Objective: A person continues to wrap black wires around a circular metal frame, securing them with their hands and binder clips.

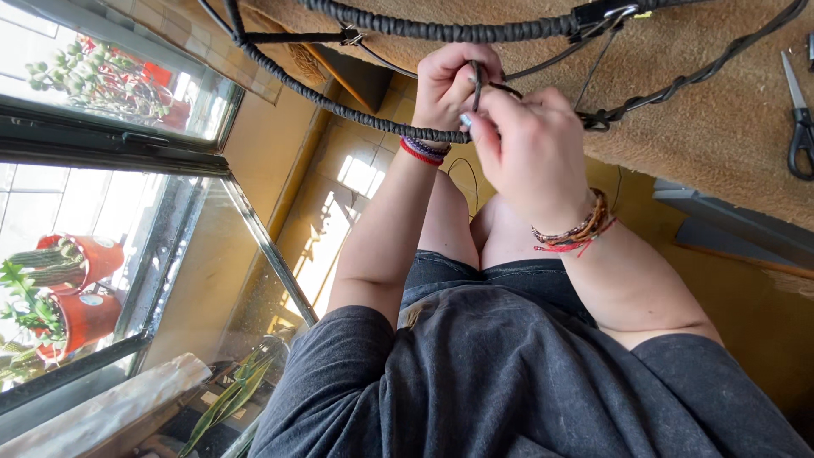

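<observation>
My left hand (445,85) is closed around a metal wire frame (339,106) wrapped in black cord, holding it above my knees. My right hand (530,153) sits just beside it and pinches a loose strand of the black cord (477,85) between its fingers, right at the wrapped rim. Both hands touch each other at the frame. Thin bare wires (593,64) and a twisted cord section (670,89) of the frame run off to the right. Bracelets are on both wrists.
A brown rug (721,127) lies beyond the hands with black-handled scissors (800,127) on it at the right edge. A window (127,212) fills the left side, with cacti in red pots (76,288) behind it. A green plant (229,399) stands low left.
</observation>
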